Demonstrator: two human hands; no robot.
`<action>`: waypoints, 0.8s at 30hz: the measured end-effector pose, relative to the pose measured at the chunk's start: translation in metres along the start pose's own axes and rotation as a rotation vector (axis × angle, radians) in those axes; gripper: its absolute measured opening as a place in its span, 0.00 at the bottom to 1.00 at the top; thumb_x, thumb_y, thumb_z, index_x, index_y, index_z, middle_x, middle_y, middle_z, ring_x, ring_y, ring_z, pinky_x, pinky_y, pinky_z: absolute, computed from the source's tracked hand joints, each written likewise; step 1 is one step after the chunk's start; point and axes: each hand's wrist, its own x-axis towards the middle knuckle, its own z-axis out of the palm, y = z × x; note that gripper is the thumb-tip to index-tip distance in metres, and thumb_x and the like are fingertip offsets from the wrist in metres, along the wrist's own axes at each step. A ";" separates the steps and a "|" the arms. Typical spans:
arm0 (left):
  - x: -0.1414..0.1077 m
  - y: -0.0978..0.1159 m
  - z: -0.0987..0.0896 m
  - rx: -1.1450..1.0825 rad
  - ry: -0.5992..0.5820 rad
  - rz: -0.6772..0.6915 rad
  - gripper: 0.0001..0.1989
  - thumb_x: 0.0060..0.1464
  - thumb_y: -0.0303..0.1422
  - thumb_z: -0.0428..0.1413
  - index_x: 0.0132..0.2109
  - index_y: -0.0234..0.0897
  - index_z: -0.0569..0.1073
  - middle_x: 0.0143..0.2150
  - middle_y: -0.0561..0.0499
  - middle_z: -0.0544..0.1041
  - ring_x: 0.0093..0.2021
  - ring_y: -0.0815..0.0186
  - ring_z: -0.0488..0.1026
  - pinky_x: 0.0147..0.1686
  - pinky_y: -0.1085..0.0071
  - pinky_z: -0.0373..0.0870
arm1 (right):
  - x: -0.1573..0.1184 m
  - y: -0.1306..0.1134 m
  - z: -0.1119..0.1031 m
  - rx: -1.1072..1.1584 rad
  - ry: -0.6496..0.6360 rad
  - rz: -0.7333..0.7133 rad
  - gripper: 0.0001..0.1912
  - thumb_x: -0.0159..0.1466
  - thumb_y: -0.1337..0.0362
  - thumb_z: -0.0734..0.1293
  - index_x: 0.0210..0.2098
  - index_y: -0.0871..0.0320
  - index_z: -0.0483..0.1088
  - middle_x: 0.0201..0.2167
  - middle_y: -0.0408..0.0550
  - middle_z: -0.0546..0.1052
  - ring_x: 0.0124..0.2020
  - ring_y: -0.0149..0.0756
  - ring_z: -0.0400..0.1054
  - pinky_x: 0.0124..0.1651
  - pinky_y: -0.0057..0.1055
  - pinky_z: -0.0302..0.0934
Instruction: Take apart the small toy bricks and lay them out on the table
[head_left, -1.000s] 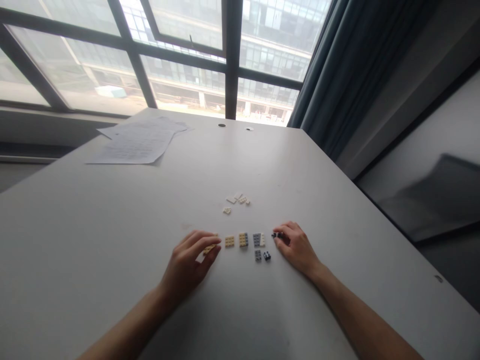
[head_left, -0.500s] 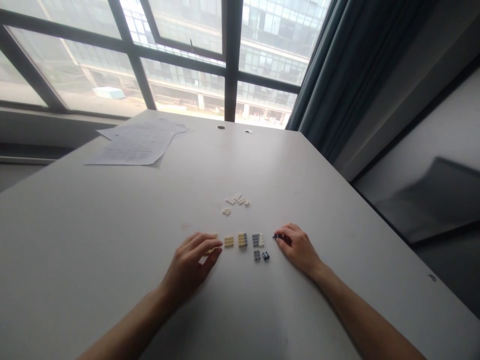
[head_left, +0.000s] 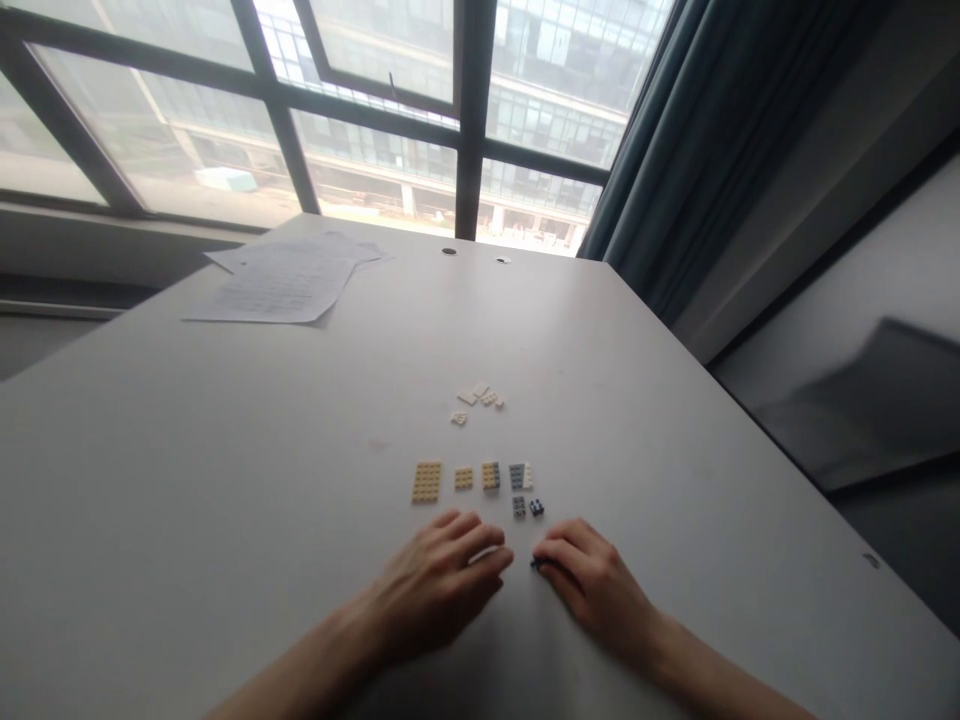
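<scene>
My right hand (head_left: 589, 575) pinches a small dark toy brick (head_left: 536, 563) between thumb and fingers, low over the white table. Just to its left, my left hand (head_left: 457, 565) has its fingers loosely curved, thumb apart, and nothing shows between them. Beyond the hands runs a row of studded pieces: a large tan plate (head_left: 427, 482), a small tan plate (head_left: 463, 478), a tan-and-grey brick (head_left: 490, 475) and a grey-and-white piece (head_left: 520, 476). Nearer my hands lie a grey brick (head_left: 519, 507) and a dark blue-grey brick (head_left: 536, 507).
Several loose white pieces (head_left: 480, 396) lie farther back on the table (head_left: 300, 430). Printed papers (head_left: 281, 285) rest at the far left. Two round holes sit near the back edge below the window, and a dark curtain (head_left: 697, 140) hangs at the right.
Both hands have drawn toward me and closer together; my left hand has moved right, off the large tan plate, now fully visible. My right hand has carried the dark brick nearer and slightly left.
</scene>
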 end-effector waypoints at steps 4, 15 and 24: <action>0.003 0.011 0.007 0.041 -0.193 -0.039 0.17 0.55 0.34 0.56 0.52 0.40 0.67 0.46 0.48 0.74 0.41 0.62 0.68 0.41 0.65 0.65 | 0.016 -0.004 0.012 -0.021 0.053 -0.041 0.08 0.64 0.71 0.63 0.40 0.56 0.71 0.37 0.49 0.73 0.40 0.38 0.67 0.44 0.34 0.65; 0.002 0.005 0.011 0.039 -0.252 -0.063 0.22 0.56 0.39 0.56 0.56 0.41 0.65 0.52 0.49 0.72 0.43 0.62 0.66 0.44 0.64 0.63 | 0.009 0.008 0.000 -0.071 0.138 0.046 0.08 0.62 0.69 0.66 0.41 0.55 0.71 0.37 0.49 0.74 0.40 0.40 0.67 0.43 0.37 0.65; 0.003 0.004 0.014 0.046 -0.265 -0.070 0.21 0.56 0.39 0.56 0.55 0.39 0.66 0.54 0.47 0.72 0.42 0.61 0.66 0.43 0.63 0.62 | 0.015 0.006 0.005 -0.057 0.087 0.101 0.06 0.62 0.70 0.66 0.38 0.55 0.73 0.35 0.48 0.73 0.39 0.39 0.66 0.43 0.36 0.64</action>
